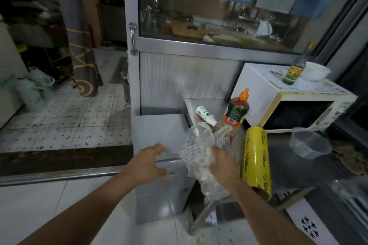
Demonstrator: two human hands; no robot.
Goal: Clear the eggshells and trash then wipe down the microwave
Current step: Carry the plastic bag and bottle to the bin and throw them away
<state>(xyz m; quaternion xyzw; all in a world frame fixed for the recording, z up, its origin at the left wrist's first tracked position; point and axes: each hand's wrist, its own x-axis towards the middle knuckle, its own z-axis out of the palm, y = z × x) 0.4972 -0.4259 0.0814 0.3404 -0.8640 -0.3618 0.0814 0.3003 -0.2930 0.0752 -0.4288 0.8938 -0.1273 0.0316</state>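
My right hand [224, 165] grips a crumpled clear plastic bag [199, 151] over the left end of a steel counter [298, 167]. The bag hangs down past the counter's edge. My left hand [148, 162] hovers just left of the bag, fingers spread and loosely curled, holding nothing. A white microwave [264, 89] stands at the back right; its top is stained with yellowish smears and crumbs.
A green glass bottle [296, 65] and a white bowl [315, 70] sit on the microwave's top. A sauce bottle with an orange cap [237, 111], a lying white bottle [205, 115], a yellow cling-film roll [255, 159] and a clear plastic tub [309, 145] crowd the counter. A steel box [157, 131] stands left.
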